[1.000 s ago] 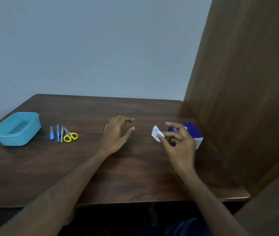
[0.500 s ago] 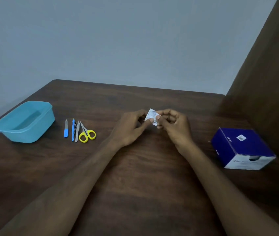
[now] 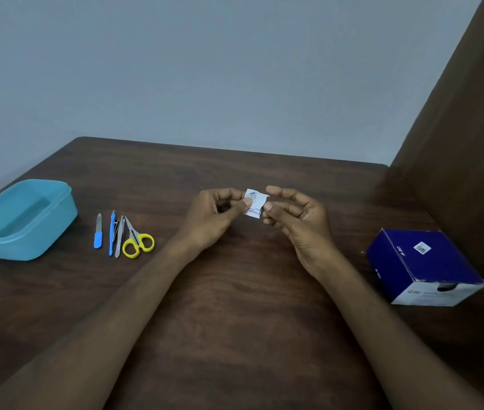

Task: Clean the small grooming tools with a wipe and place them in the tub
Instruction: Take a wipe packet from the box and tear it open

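I pinch a small white wipe sachet [image 3: 254, 203] between both hands, above the middle of the table [image 3: 234, 306]. My left hand [image 3: 215, 218] clamps the sachet's left edge between thumb and curled fingers. My right hand [image 3: 296, 220] pinches its right edge between thumb and forefinger, the other fingers loosely curled. The sachet carries small printed text and a bluish mark; none of it is legible.

The grooming tools lie in a row on the table, well to the left of my hands, all pointing away from me:
- a nail file [image 3: 98, 235] with a blue handle, leftmost;
- a thin blue tool [image 3: 111, 233], just right of it;
- grey metal tweezers [image 3: 119, 236], touching or nearly touching the blue tool; I cannot tell which;
- small scissors [image 3: 137, 241] with yellow finger loops, rightmost, blades closed.

The light blue tub [image 3: 57, 220] stands just left of the tools, near the table's left edge, open side up. No tool lies in it.

A dark blue box [image 3: 421, 266] sits at the right, near a brown wooden panel [image 3: 471, 143]. Its near face is white with blurred print. The letters "BD" show on its left side, and a small white label on its top is unreadable.
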A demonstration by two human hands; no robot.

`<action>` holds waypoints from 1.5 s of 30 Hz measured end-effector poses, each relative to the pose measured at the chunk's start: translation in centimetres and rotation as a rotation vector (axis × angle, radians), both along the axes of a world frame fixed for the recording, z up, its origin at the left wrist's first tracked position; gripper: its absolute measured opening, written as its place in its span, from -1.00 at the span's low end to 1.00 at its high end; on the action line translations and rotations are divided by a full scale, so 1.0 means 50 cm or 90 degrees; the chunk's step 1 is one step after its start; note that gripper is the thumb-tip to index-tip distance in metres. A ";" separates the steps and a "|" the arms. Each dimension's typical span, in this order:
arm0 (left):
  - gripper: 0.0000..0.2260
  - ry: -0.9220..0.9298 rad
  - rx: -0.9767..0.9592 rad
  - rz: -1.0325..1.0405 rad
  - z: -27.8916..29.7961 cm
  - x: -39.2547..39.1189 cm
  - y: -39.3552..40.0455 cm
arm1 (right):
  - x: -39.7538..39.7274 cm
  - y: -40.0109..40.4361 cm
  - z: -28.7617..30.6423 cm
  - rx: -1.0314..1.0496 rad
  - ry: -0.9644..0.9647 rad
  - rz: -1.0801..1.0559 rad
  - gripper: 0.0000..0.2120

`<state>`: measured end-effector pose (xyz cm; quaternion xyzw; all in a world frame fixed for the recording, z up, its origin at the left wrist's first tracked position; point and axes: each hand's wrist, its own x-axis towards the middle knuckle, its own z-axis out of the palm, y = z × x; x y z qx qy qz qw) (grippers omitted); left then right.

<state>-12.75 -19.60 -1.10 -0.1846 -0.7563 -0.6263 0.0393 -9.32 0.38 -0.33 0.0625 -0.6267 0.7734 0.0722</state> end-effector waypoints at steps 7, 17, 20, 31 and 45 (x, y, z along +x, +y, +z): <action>-0.83 -0.023 0.017 -0.015 0.000 0.003 0.003 | 0.005 0.005 -0.003 0.023 0.007 -0.012 -0.72; -0.83 -0.034 0.023 -0.005 0.006 0.004 -0.002 | 0.001 0.006 -0.004 0.064 0.021 -0.015 -0.65; -0.83 -0.033 0.031 -0.009 0.008 0.006 -0.002 | 0.003 0.004 -0.002 0.108 0.049 -0.052 -0.69; -0.91 0.032 -0.041 0.048 0.003 0.010 0.001 | -0.003 0.007 -0.015 0.154 0.021 -0.093 -0.83; -0.89 0.057 -0.031 0.014 0.014 0.023 0.001 | -0.001 0.009 -0.004 0.121 -0.059 -0.026 -0.89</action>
